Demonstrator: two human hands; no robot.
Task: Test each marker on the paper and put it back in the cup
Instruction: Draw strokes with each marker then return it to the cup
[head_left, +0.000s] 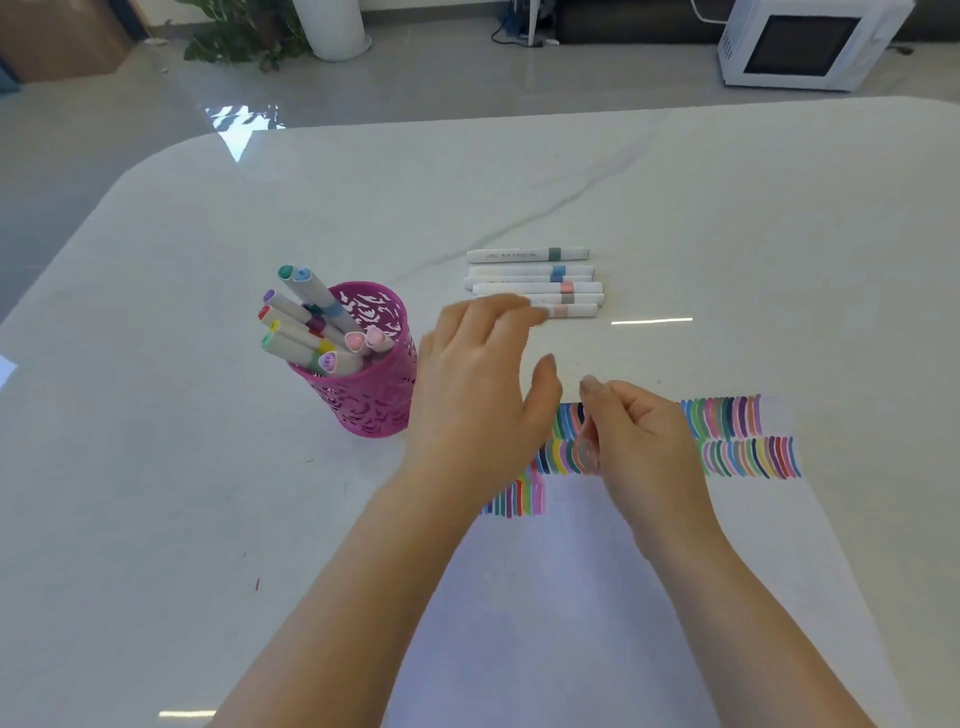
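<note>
A pink perforated cup (374, 395) stands left of centre and holds several white markers with coloured caps (311, 327). Several more white markers (540, 283) lie side by side on the table beyond my hands. A white paper (597, 571) lies in front of me, covered along its far edge with rows of coloured test strokes (748, 441). My left hand (478, 395) hovers between the cup and the loose markers, fingers spread, holding nothing. My right hand (639, 447) is over the strokes with its fingers loosely curled; I see nothing in it.
The white marble table (208, 493) has a rounded far-left corner. On the floor beyond it stand a white microwave (805, 44), a white pot with a plant (332, 26) and some cables.
</note>
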